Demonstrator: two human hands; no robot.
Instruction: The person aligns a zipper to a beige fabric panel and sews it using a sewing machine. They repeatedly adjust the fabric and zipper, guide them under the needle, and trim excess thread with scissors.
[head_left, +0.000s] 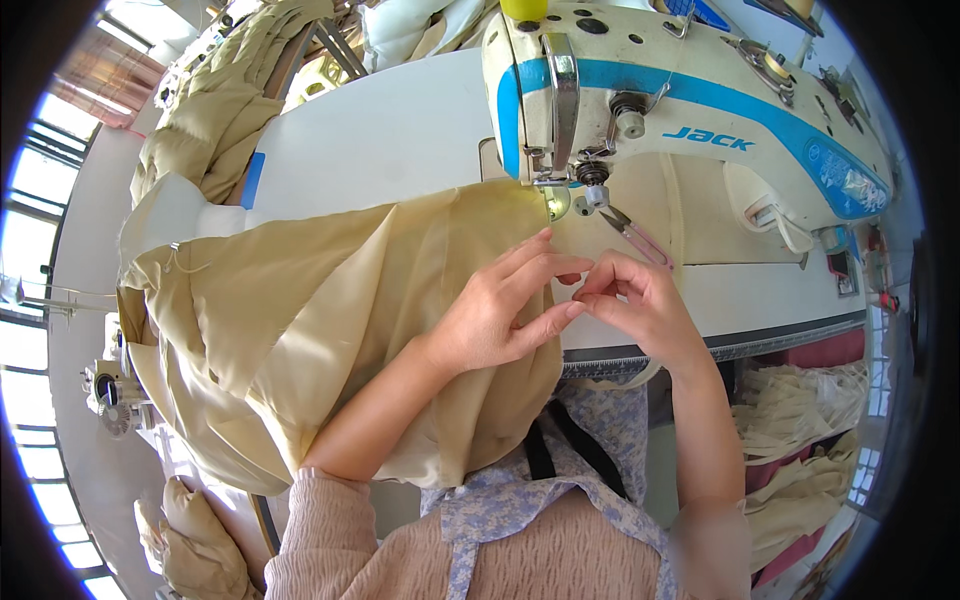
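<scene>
A large piece of shiny beige fabric (300,310) drapes over the table and down its front edge, its far right corner close to the needle area of a sewing machine (690,110). Above the fabric's right part is my left hand (505,305), palm down, with thumb and forefinger apart and their tips at the right hand's fingertips. My right hand (640,305) is closed in a pinch over the table's front part. Anything between its fingertips is too small to make out. Pink-handled scissors (640,240) lie beside the presser foot, just beyond my right hand.
The white sewing table (380,130) has a ruler strip (780,335) along its front edge. More beige cloth is heaped at the far left (205,140). Pale fabric bundles (800,410) sit below the table on the right. Another machine's handwheel (115,400) shows at left.
</scene>
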